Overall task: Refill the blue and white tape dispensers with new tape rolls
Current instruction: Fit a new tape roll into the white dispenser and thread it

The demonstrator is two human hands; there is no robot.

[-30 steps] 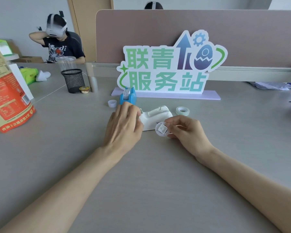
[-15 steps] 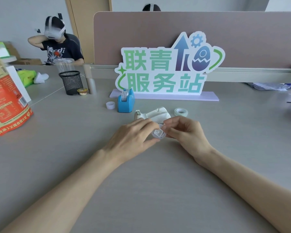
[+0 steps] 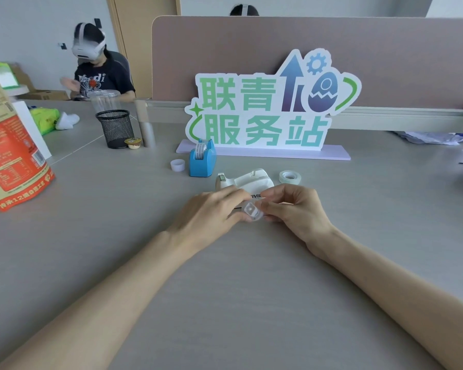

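A small clear tape roll on a white hub [image 3: 252,211] is pinched between my left hand [image 3: 211,214] and my right hand [image 3: 294,209], just in front of the white tape dispenser [image 3: 247,180]. The white dispenser's cradle looks empty. The blue tape dispenser [image 3: 202,160] stands behind it to the left with a printed white roll seated in it. A loose clear tape roll [image 3: 290,177] lies flat to the right of the white dispenser. A small white core ring [image 3: 177,165] sits left of the blue dispenser.
A large green-lettered sign [image 3: 267,110] on a lilac base stands behind the dispensers. A black mesh pen cup [image 3: 115,128] and a small sealed tub [image 3: 133,143] are at the back left. An orange snack bag [image 3: 11,156] stands at the far left. Another person sits beyond.
My left hand left the white dispenser and came across to the small roll held in my right hand. Both hands now grip it together, slightly nearer to me.
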